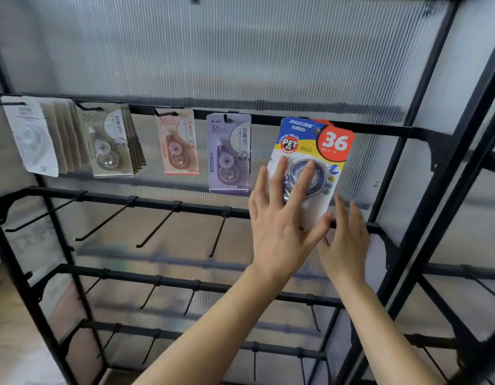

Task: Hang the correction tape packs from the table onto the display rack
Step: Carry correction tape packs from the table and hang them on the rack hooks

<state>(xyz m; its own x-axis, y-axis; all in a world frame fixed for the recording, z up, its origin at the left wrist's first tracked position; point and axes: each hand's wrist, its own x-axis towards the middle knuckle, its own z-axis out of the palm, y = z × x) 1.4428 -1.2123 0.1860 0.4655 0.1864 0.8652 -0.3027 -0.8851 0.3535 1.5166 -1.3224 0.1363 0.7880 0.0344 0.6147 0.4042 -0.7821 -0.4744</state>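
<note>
Blue-and-yellow carded correction tape pack (pixel 304 140) looks hung, right of centre on the black metal display rack (pixel 379 129), left hand (pixel 279 226) pressing flat on it, right hand (pixel 346 243) open just beside, table out of view tbh.

The top rail (pixel 379 127) is crowded at its left end, where a white pack (pixel 32 137) and a stack of beige packs (pixel 110 143) overlap. Further right, the pink pack (pixel 178 143), purple pack (pixel 229 154) and blue-and-yellow pack (pixel 304 151) hang with open gaps between them. Right of the last, the rail runs bare to the slanted upright (pixel 411 112). Below, bare hooks (pixel 157 229) jut forward from the second rail (pixel 146 202), with open lanes between them. The left hand (pixel 279 226) and right hand (pixel 346 243) fill the space at the blue-and-yellow pack's lower end.
</note>
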